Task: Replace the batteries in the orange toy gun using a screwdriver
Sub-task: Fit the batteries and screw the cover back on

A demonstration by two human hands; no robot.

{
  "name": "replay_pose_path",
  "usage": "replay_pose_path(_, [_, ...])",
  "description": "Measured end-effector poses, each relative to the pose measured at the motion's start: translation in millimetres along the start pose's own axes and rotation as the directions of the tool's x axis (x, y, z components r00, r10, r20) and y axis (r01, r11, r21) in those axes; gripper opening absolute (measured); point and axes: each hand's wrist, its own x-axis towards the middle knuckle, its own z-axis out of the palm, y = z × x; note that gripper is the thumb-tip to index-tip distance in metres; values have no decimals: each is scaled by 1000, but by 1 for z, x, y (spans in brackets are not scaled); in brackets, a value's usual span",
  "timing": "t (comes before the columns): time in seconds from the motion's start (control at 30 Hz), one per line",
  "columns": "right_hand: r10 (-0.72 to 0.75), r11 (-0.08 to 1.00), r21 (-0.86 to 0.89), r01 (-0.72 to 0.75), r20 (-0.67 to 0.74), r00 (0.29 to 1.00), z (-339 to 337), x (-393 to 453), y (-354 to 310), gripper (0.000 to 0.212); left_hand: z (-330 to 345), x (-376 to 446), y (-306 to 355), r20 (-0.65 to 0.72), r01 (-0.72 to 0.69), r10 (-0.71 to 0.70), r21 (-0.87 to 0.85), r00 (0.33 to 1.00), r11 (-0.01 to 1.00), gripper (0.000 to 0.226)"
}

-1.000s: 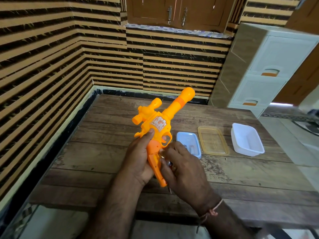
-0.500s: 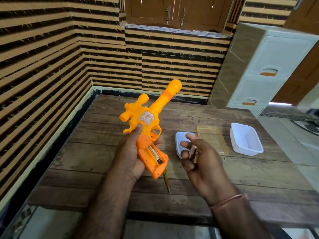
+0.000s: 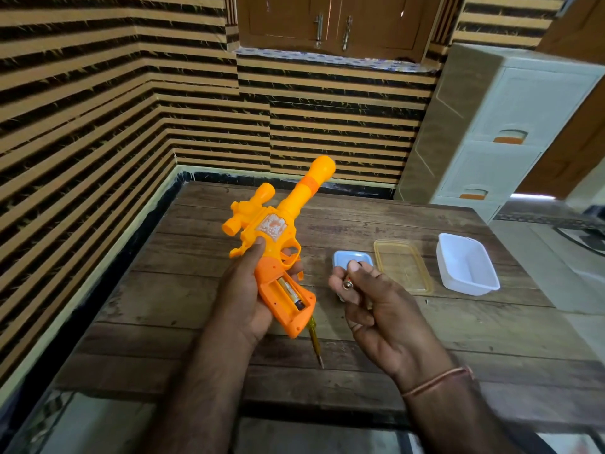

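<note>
Gripping the toy gun (image 3: 275,231) with its grip compartment open, one battery (image 3: 289,293) inside, the left hand (image 3: 248,293) steadies it while the right hand (image 3: 376,303) pinches another battery (image 3: 347,284), cover unfitted.

the toy gun (image 3: 275,234) is coloured yellow-orange on barrel and scope, with a deeper orange grip and a deeper orange band near the muzzle; a pale speckled sticker is set on its side. a gold and black battery (image 3: 291,294) is seen in the open grip. the screwdriver (image 3: 316,339) is yellow. the table (image 3: 196,290) is patterned in brown wood planks. the wall (image 3: 82,109) is striped tan and black. a pale blue lid (image 3: 352,257), a clear yellowish lid (image 3: 402,267) and a white tub (image 3: 466,268) are shown.
</note>
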Motion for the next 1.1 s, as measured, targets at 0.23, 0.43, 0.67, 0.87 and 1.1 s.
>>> replay_pose_path(0.23, [-283,738,-597,316,151,947,14,-12,9,9,2,-1,-1,-15,22,-23,-28,1000,999,46])
replay_pose_path(0.43, [-232,677,-643,359,277,932,18,-18,12,26,2,-2,1,7,16,-15,-38,1000,999,44])
replay_pose_path(0.67, [-197,317,-835,450,406,893,11,-19,12,18,3,-2,0,23,23,-22,-39,999,999,47])
replay_pose_path(0.87, [-270,39,-871,489,462,845,12,-20,12,15,5,-2,-3,49,72,-71,-20,996,997,46])
replay_pose_path(1.1, [-284,-129,-848,514,529,800,21,-31,2,5,8,-4,-5,53,80,-78,-21,996,997,43])
